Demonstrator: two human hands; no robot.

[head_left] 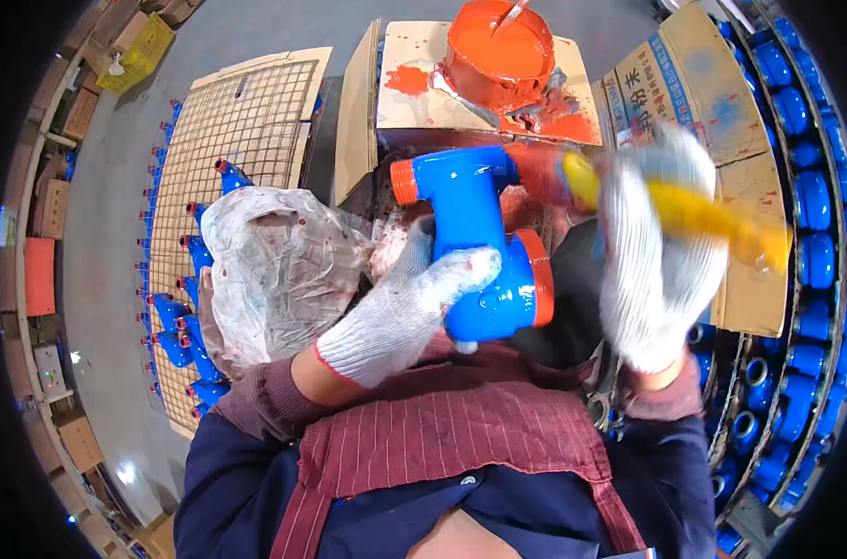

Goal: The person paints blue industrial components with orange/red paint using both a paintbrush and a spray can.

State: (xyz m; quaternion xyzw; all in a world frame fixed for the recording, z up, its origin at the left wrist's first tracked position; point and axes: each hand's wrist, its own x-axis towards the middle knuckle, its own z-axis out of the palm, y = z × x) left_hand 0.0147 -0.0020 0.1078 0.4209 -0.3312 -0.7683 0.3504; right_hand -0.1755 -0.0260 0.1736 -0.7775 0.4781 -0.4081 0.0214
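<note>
My left hand [396,312], in a white knit glove, grips a glossy blue pipe fitting [465,210] in front of my chest. Its two visible ends, at the upper left and lower right, are orange-red. In my gloved right hand [652,261] is a paintbrush with a yellow handle [694,212], blurred by motion. The red-coated bristles [543,175] meet the fitting's upper right end, which they partly hide. Beyond the fitting, a round tub of orange-red paint [501,58] stands on a cardboard-covered surface [414,42], with a stick-like tool in it.
To the left, several blue fittings with red ends [196,252] stand on a wire-mesh rack [246,121] beside a stained plastic cover [284,265]. Shelves of blue fittings [813,200] line the right, behind an upright cardboard sheet [750,214]. A yellow crate [136,54] is at far left.
</note>
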